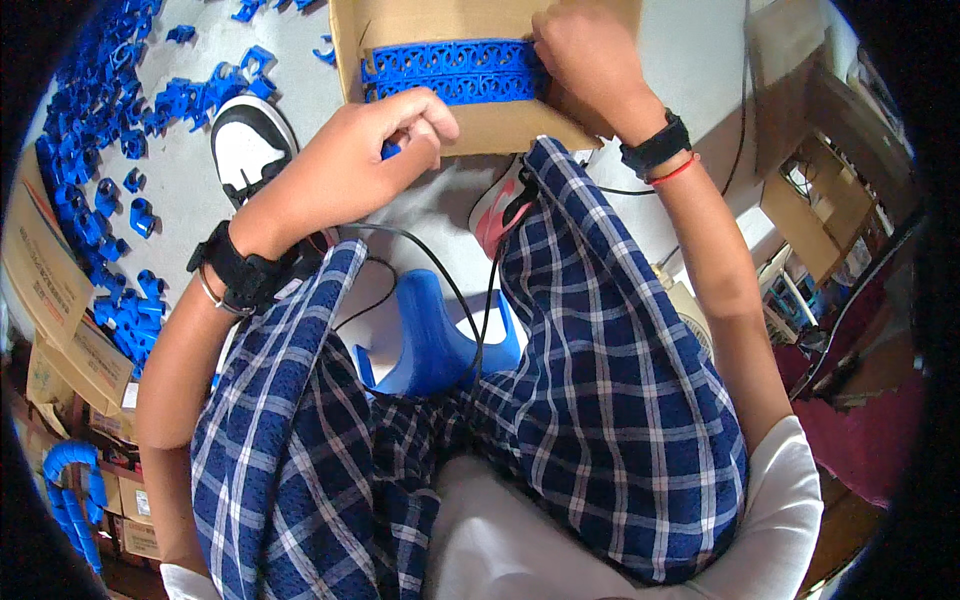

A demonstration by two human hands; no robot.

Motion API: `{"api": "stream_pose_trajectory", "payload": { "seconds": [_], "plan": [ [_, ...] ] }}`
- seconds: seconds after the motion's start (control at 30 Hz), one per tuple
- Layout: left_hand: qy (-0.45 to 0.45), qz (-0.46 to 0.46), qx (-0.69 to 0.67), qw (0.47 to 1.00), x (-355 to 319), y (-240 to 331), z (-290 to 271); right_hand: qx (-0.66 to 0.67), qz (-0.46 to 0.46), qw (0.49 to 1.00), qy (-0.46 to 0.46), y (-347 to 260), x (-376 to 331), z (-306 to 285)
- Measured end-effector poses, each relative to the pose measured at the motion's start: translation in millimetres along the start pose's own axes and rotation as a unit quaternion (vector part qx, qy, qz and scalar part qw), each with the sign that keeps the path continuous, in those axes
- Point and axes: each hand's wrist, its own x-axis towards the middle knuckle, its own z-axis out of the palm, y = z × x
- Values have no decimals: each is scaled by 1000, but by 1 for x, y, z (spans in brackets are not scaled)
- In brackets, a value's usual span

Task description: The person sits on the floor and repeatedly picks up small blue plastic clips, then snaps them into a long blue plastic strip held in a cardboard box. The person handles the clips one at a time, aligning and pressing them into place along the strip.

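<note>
I sit on a blue plastic stool and look down past my checked trousers. A brown cardboard box stands on the floor before my feet. Inside it lies a neat row of blue plastic parts. My left hand rests on the box's near edge, its fingers pinched on a small blue plastic part. My right hand reaches into the box at the right end of the row, fingers curled down on the blue parts there. Both wrists wear black bands.
Several loose blue plastic parts lie scattered over the grey floor at the left. Cardboard boxes stand along the left edge, more boxes and clutter at the right. Black cables run across the floor between my shoes.
</note>
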Motion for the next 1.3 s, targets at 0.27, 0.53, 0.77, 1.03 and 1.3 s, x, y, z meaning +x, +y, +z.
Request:
{"api": "stream_pose_trajectory", "payload": {
  "seconds": [0.27, 0.53, 0.77, 1.03, 1.3],
  "plan": [
    [-9, -20, -21, 1000, -1, 0, -1, -11, 19, 999, -40, 2, 0, 2],
    [-7, -13, -2, 1000, -1, 0, -1, -5, 5, 1000, -20, 2, -2, 5],
    [20, 4, 1, 1000, -2, 1, 2, -9, 14, 999, -31, 1, -2, 3],
    [19, 22, 0, 1000, -1, 0, 2, -14, -3, 1000, -18, 3, -4, 4],
    [4, -12, -8, 1000, -1, 0, 0, -7, -5, 1000, -20, 2, -4, 1]
  ]
}}
